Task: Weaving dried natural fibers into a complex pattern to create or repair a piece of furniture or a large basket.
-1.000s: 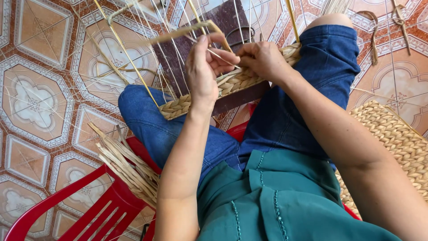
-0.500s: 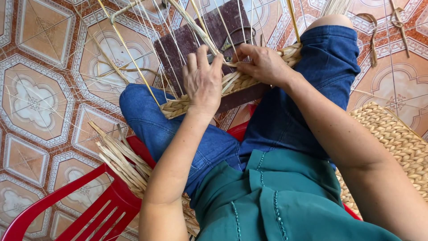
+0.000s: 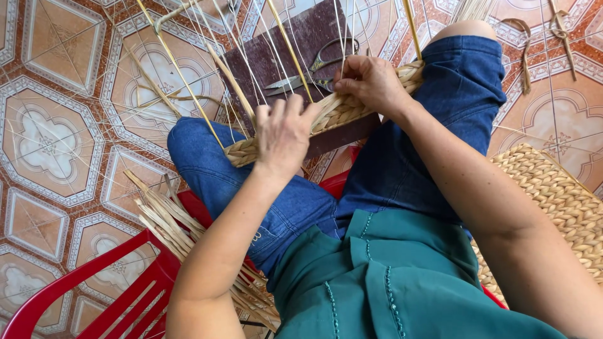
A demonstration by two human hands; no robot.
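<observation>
A woven straw braid (image 3: 336,113) lies across my knees, over blue jeans. My left hand (image 3: 282,135) rests flat on the braid's middle, fingers spread among thin pale strands (image 3: 188,81) that rise from it. My right hand (image 3: 370,81) pinches the braid near my right knee, fingers closed on straw. A dark brown board (image 3: 295,37) stands behind the braid, with scissors (image 3: 311,69) lying on it just beyond my right hand.
A red plastic chair (image 3: 94,295) is under me, with a bundle of loose straw strips (image 3: 169,220) on its seat at my left. A finished woven mat (image 3: 553,201) lies at my right. Patterned floor tiles (image 3: 44,138) surround everything.
My left hand slid down from the upright strands and now lies flat on the braid. The view shifted, bringing the scissors and board into sight. My right hand stays on the braid.
</observation>
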